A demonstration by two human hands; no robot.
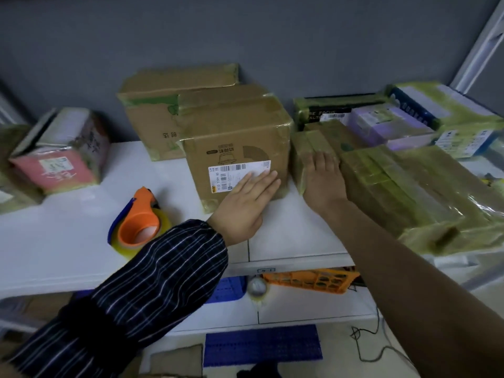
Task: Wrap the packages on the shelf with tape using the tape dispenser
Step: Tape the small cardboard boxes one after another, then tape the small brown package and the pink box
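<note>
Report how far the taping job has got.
Done: the bundles on the right already look wound in yellowish tape. In hand: the left hand lies flat on the front of the labelled cardboard box, with the right hand at its right side. The tape dispenser lies unheld on the shelf. Left: this box shows tape only along its edges, so wrapping it is probably not yet done.

A dull grey wall (245, 28) rises behind a white shelf (68, 241) in dim, even light. A white frame (477, 50) slants at upper right. Under the shelf's front edge an orange crate (308, 281) sits on a lower tier; a black cable (355, 334) trails over the pale floor (341, 356).
</note>
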